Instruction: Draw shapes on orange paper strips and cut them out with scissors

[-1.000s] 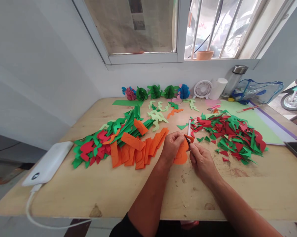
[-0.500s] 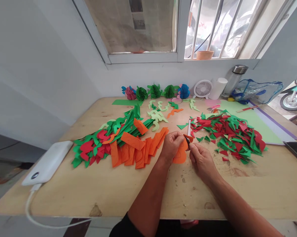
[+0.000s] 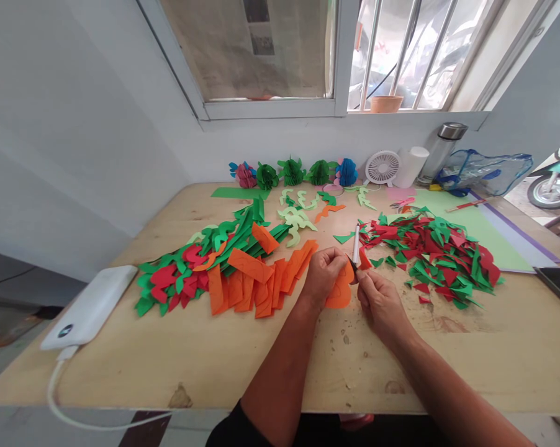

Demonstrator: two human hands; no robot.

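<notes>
My left hand [image 3: 327, 273] pinches a folded orange paper piece [image 3: 339, 293] with a rounded, scalloped edge and faint drawn lines. Close against its right side, my right hand [image 3: 377, 298] is closed around scissors [image 3: 353, 264]; only a short dark part of them shows at the paper's edge, and the handles are hidden in my fingers. An orange paper flap [image 3: 364, 259] sticks up just above my right fingertips. Behind the hands is a slim white stick, perhaps a pen [image 3: 357, 239], its lower end partly covered.
Folded orange strips [image 3: 247, 285] and green and red cut shapes [image 3: 168, 279] lie to the left. A heap of red and green scraps [image 3: 447, 254] spreads on the right. Paper flowers [image 3: 292, 171], a small fan [image 3: 382, 167] and a bottle [image 3: 441, 152] line the back. A power bank [image 3: 89, 307] sits left.
The orange flap near the scissors has swung rightward and now stands above my right fingertips. Both hands have stayed almost in place.
</notes>
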